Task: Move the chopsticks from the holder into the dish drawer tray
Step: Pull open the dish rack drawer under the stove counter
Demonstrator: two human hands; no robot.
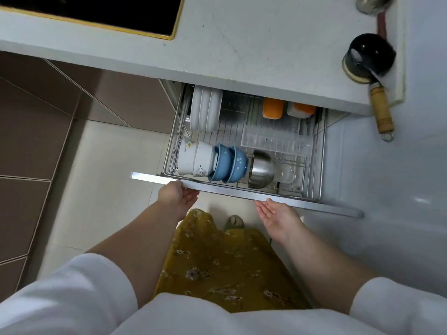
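Note:
The dish drawer (244, 193) stands pulled out below the white counter, a wire rack inside it. A clear plastic tray (275, 141) lies in the rack's right half with nothing visible in it. My left hand (177, 195) grips the drawer's metal front edge from below, near its left end. My right hand (278, 217) hovers palm up just under that edge on the right, fingers apart and holding nothing. No chopsticks and no chopstick holder appear in the head view.
White plates (205, 111) stand at the rack's back left. White cups (193, 158), blue bowls (229, 163) and a steel bowl (262, 169) line its front. Orange-lidded containers (273, 108) sit at the back. A wooden-handled pot (368, 59) rests on the counter (242, 44), a black cooktop (96, 10) at upper left.

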